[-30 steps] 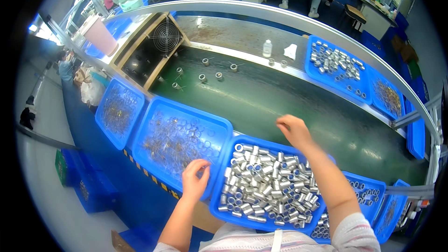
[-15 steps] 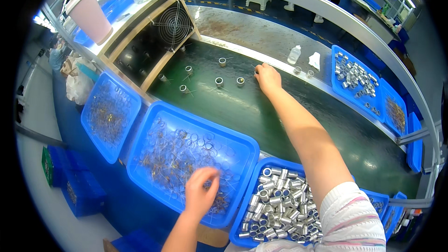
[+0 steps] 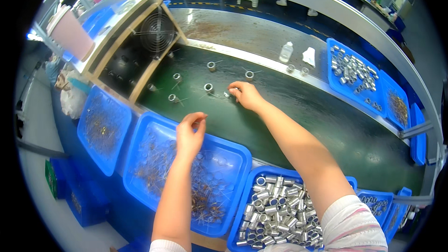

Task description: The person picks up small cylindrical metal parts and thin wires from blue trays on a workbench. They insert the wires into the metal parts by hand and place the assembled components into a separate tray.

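Setting a metal ring on the green belt with right hand, fingers pinched on it. Left hand, fingertips together above the blue bin, seemingly holding a wire part; hard to tell. Needs careful threading next.

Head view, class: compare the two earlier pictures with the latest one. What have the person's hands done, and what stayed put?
The right hand left the bin of metal sleeves and reached out onto the green belt. The left hand lifted from the bin of wire parts, fingertips pinched together. The bins stayed put.
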`<state>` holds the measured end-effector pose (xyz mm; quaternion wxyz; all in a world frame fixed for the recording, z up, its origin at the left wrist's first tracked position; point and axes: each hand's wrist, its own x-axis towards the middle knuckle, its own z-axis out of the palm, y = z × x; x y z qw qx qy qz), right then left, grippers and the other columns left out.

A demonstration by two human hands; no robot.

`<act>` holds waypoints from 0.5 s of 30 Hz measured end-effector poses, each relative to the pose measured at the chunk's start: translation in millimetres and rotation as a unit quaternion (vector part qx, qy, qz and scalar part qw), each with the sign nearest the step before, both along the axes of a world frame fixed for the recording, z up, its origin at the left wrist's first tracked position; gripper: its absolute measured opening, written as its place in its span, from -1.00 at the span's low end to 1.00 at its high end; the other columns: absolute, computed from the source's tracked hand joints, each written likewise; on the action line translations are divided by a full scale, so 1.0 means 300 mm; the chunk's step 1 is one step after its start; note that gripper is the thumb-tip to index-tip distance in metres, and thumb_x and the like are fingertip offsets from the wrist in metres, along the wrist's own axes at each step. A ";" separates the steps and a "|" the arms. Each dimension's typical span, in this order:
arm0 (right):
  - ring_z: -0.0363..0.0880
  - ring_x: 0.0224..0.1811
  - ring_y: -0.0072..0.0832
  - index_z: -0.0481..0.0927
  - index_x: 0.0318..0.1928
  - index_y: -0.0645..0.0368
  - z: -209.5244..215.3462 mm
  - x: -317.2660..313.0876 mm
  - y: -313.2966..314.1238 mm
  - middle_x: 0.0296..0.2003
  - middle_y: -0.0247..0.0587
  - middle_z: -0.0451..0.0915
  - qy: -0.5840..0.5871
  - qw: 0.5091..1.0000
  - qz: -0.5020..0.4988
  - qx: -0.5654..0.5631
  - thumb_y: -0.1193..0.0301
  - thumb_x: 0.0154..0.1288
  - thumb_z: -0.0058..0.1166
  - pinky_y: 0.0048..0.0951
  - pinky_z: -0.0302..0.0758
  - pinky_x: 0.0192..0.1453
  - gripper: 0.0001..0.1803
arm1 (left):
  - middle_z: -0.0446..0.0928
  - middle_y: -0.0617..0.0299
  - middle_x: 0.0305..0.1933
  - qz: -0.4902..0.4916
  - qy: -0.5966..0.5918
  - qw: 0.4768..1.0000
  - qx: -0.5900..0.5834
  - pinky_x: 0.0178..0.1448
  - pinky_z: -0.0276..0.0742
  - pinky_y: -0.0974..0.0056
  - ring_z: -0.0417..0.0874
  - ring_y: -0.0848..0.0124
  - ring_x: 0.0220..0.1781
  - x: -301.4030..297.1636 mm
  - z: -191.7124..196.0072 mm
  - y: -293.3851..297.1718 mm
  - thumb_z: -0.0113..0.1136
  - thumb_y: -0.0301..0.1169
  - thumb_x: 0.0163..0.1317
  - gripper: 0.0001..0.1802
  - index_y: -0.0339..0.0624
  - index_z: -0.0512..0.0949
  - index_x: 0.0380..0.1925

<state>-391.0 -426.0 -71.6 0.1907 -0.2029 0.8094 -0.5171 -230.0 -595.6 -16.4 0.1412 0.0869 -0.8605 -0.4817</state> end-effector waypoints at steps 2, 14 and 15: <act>0.47 -0.36 -0.53 0.48 -0.05 0.21 0.018 0.037 0.096 -0.33 -0.22 0.49 -0.235 0.959 -0.013 -0.155 0.33 0.36 -0.08 -0.52 0.42 -0.43 -0.74 | 0.61 0.11 -0.27 -0.001 0.008 0.999 0.045 -0.17 0.53 0.38 0.64 0.40 -0.29 0.024 -0.029 -0.001 0.12 -0.62 0.12 -0.83 -0.34 0.58 -0.26; 0.57 -0.33 -0.35 0.50 -0.16 0.15 0.010 0.072 0.109 -0.38 -0.22 0.57 -0.108 0.990 -0.072 -0.050 0.19 0.23 0.14 -0.37 0.52 -0.29 -0.68 | 0.62 0.16 -0.22 -0.036 -0.044 0.993 0.107 -0.03 0.48 0.42 0.61 0.48 -0.15 0.007 0.031 0.068 0.12 -0.58 0.19 -0.85 -0.35 0.55 -0.23; 0.59 -0.29 -0.30 0.50 -0.14 0.13 0.047 0.085 0.048 -0.36 -0.20 0.59 -0.025 0.996 -0.066 0.047 0.19 0.21 0.15 -0.32 0.52 -0.26 -0.67 | 0.62 0.16 -0.22 -0.033 -0.044 0.993 0.109 -0.03 0.48 0.43 0.61 0.48 -0.15 0.016 0.021 0.056 0.11 -0.58 0.19 -0.85 -0.35 0.55 -0.23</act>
